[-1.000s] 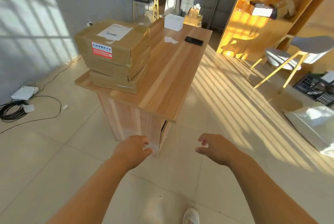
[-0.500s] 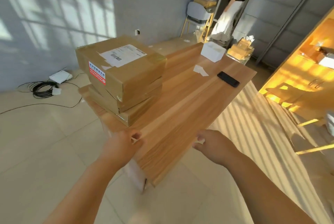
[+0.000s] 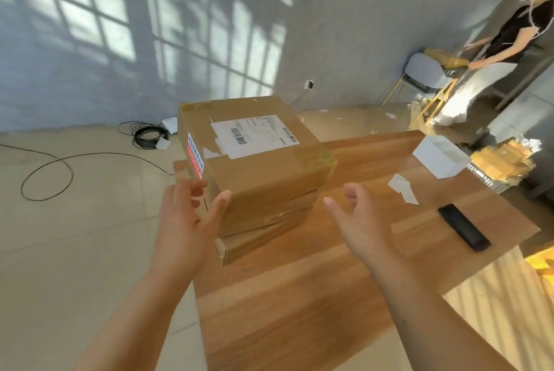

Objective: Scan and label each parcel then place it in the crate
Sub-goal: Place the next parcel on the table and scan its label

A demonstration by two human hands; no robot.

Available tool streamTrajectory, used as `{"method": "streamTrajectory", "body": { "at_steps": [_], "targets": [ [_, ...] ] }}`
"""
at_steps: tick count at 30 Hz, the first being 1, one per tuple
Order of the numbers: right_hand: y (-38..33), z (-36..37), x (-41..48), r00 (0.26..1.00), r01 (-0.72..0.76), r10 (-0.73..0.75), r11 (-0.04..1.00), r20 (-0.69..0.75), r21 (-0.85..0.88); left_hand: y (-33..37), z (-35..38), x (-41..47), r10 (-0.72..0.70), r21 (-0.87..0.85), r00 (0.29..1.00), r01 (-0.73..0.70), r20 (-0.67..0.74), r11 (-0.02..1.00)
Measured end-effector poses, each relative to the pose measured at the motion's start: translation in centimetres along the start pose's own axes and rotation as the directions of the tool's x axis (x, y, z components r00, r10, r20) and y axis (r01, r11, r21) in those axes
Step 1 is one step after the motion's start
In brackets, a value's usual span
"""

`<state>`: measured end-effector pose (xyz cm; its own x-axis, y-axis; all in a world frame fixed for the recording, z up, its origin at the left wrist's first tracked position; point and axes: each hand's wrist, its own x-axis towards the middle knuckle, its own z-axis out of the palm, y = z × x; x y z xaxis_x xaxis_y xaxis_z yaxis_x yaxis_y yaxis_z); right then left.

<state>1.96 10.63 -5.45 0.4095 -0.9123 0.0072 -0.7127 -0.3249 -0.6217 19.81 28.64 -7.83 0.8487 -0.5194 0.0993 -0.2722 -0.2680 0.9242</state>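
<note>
A stack of three cardboard parcels stands on the left end of a wooden table (image 3: 299, 295). The top parcel (image 3: 263, 160) carries a white shipping label with barcodes and a red and blue sticker on its left side. Two flatter parcels (image 3: 269, 229) lie under it. My left hand (image 3: 187, 220) is open, fingers spread, at the near left corner of the stack, thumb close to the top parcel's edge. My right hand (image 3: 356, 217) is open and hovers over the table just right of the stack, touching nothing. No crate is in view.
A black handheld device (image 3: 463, 226), torn white label backing (image 3: 401, 187) and a white box (image 3: 439, 154) lie on the table's right part. Cables (image 3: 147, 135) coil on the floor at left. Another person (image 3: 494, 50) stands by a chair at the back right.
I have come up to the table. Both hands rose from low in front of the table's end to either side of the parcel stack, and their fingers spread open.
</note>
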Motion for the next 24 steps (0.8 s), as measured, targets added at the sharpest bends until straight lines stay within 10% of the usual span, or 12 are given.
{"method": "streamTrajectory", "body": {
  "at_steps": [24],
  "targets": [
    [3.8, -0.4, 13.7, 0.991, -0.018, -0.064, 0.81, 0.12, 0.586, 4.8, 6.8, 2.9, -0.142, -0.072, 0.988, 0.137, -0.06, 0.988]
  ]
}}
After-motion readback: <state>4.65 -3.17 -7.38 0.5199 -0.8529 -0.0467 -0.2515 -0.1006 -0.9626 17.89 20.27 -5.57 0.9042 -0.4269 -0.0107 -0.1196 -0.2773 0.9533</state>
